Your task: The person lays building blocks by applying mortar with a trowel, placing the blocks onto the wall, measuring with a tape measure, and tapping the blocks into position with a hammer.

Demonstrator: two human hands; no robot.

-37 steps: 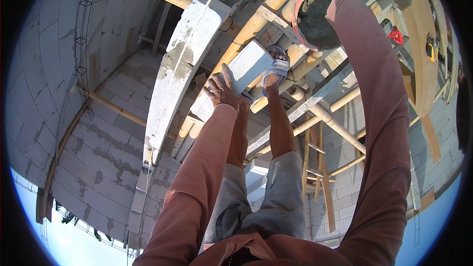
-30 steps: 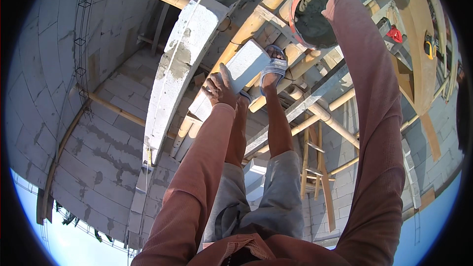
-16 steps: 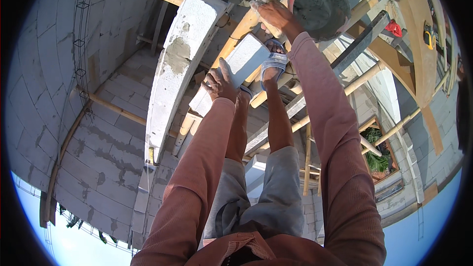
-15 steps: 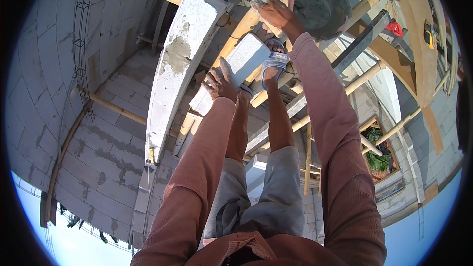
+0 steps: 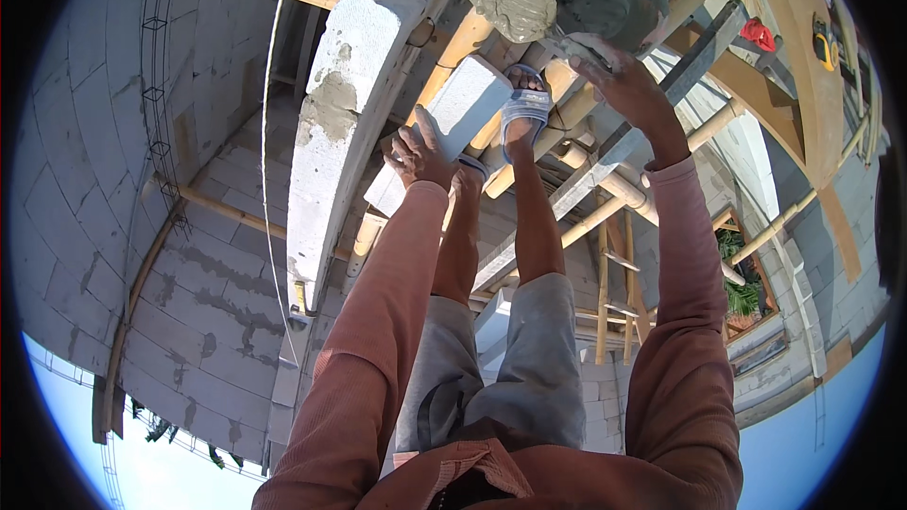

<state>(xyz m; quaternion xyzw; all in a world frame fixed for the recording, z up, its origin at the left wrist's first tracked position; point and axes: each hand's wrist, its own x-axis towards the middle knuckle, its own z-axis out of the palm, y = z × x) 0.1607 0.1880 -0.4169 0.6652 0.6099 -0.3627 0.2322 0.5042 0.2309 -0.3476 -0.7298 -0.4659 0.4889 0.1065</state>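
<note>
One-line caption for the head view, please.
Standing on bamboo scaffolding, left hand steadies a white block while right hand lifts a mortar-loaded trowel.

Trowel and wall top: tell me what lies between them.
Only open air past bamboo poles separates the mortar-loaded trowel from the wall top, in the head view.

Grey mortar on trowel [image 5: 505, 2], white block [image 5: 444, 137], salmon-pink sleeves [image 5: 378, 321], grey shorts [image 5: 501, 387], blue-grey sandals [image 5: 525, 106].
</note>
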